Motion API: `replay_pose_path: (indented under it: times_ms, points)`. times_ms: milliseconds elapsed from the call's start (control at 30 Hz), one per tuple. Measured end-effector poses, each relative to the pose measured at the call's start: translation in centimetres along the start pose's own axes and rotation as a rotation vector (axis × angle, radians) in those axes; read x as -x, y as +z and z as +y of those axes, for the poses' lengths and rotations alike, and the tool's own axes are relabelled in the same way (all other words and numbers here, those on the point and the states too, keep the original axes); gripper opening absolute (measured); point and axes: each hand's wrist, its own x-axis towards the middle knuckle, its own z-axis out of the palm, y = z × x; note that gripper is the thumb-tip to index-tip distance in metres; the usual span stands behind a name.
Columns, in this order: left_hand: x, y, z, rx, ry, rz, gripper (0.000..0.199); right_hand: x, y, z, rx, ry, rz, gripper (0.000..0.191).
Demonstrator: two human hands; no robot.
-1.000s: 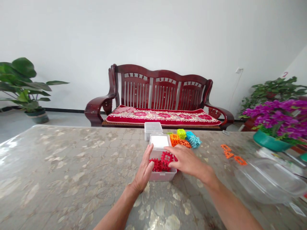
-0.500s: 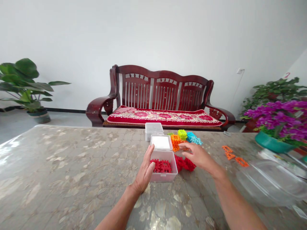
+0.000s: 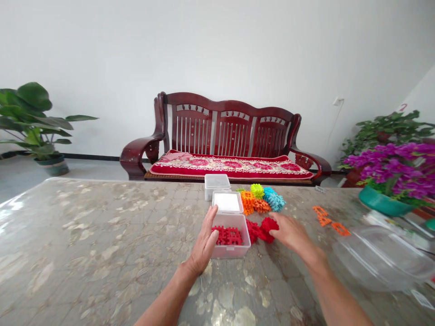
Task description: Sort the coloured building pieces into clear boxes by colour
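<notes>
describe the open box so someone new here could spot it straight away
Find the patterned table in front of the dark red wooden bench. On it, the open box sits right beside the left hand. Unlike the clear container farther back, it stands nearer the viewer and shows red lattice pieces inside.

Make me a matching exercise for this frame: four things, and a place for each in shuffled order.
Things
1. Left hand
2. Right hand
3. Yellow-green plastic lattice block
4. Purple flowers

Places
A. At the loose red plastic lattice pieces
B. In a teal bowl-shaped pot
C. At the left side of the open, clear plastic box
D. Beside the blue lattice pieces

Pairs: 1-C, 2-A, 3-D, 4-B
</notes>
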Motion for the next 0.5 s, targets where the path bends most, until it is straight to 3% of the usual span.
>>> replay_pose_path:
  times_ms: [167,300,500]
  points:
    - [-0.1,0.0,0.4,0.003,0.004,-0.007,0.059,0.7,-1.8,-1.5,-0.094,0.025,0.064,0.059]
    - [-0.1,0.1,0.4,-0.002,0.006,0.003,0.058,1.8,-3.5,-5.3,-0.265,-0.232,0.069,0.057]
    - [-0.1,0.0,0.1,-0.007,0.022,-0.01,0.058,2.0,-3.3,-10.1,-0.136,-0.475,-0.043,0.046]
